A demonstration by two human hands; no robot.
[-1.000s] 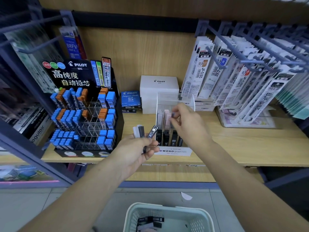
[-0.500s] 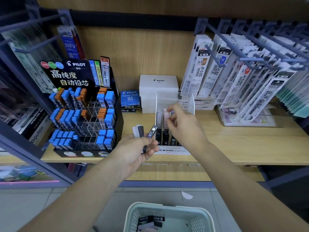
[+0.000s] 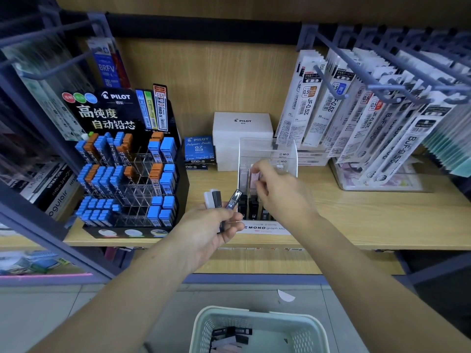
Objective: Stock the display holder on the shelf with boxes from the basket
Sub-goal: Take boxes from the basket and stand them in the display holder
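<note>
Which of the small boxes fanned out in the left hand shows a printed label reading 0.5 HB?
The tilted black box, rightmost in the left hand. The white box and grey box beside it stand upright.

Clear glossy plastic display holder (image 3: 267, 151), matt wood-grain shelf (image 3: 369, 212), perforated plastic basket (image 3: 303, 335)

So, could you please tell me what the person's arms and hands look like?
Both forearms are bare: no sleeves, gloves, watch or rings show on the left hand or right hand. Short, plain nails show on the left fingers; the upper arms are out of frame.
</note>
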